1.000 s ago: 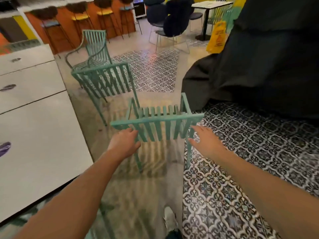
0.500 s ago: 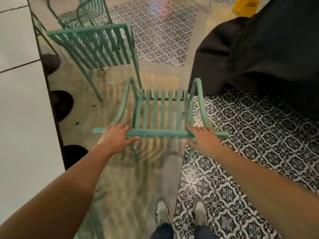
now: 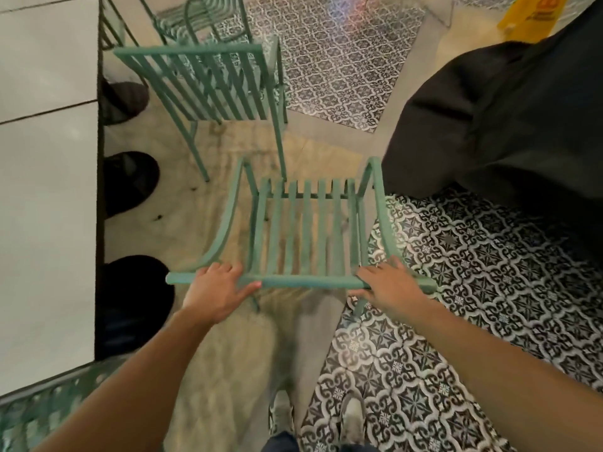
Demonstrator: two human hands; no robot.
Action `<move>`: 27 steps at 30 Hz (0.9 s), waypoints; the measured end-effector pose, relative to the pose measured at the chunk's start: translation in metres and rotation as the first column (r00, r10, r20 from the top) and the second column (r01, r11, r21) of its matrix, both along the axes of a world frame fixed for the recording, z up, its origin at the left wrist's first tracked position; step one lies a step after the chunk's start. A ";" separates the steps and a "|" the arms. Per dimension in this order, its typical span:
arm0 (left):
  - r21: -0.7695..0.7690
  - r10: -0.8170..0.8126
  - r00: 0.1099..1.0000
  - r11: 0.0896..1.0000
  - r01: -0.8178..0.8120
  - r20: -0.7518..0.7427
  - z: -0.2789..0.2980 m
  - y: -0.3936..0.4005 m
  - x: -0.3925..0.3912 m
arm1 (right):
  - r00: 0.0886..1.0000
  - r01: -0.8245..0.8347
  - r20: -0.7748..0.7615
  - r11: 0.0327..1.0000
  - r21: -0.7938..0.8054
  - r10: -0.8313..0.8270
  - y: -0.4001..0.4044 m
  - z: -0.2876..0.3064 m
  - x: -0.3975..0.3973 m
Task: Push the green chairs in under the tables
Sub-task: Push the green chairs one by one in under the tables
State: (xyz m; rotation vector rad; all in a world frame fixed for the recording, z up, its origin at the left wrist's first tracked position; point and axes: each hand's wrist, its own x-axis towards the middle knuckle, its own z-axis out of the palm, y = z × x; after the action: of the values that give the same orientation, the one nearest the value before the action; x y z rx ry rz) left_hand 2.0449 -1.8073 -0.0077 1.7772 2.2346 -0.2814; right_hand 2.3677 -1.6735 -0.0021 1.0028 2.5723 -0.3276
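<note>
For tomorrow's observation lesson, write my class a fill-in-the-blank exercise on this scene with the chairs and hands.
1. Both hands, left hand and right hand, grip the near chair's top ____.
2. The white table stands on the person's ____ side.
3. The second chair stands ____ the near chair, farther from the person.
4. The yellow sign is at the picture's top ____ corner.

Missing words: rail; left; beyond; right

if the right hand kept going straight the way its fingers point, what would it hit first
Probably the near chair's right armrest, which runs ahead of the right hand; beyond it lies the black cloth. Depth is unclear.
</note>
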 end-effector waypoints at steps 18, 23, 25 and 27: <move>0.337 0.150 0.989 0.931 -0.138 -0.011 -0.028 0.047 0.107 | 0.983 -0.181 0.020 0.983 -0.035 0.182 0.168 0.012 0.039; 0.330 0.202 0.979 0.927 -0.178 -0.038 -0.026 0.074 0.124 | 0.976 -0.215 0.023 0.973 -0.082 0.217 0.213 0.003 0.045; 0.334 0.211 0.976 0.925 -0.185 -0.046 -0.029 0.083 0.131 | 0.971 -0.236 0.028 0.968 -0.080 0.239 0.230 -0.001 0.046; 0.344 0.223 0.973 0.920 -0.188 -0.065 -0.028 0.097 0.142 | 0.965 -0.260 0.006 0.962 -0.084 0.261 0.255 -0.003 0.051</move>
State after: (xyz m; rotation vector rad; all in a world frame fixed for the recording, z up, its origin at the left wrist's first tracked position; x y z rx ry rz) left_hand 2.1871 -1.7098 -0.0357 1.6894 2.6504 0.0597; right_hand 2.4187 -1.4186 -0.0053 0.6246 2.6110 -0.3490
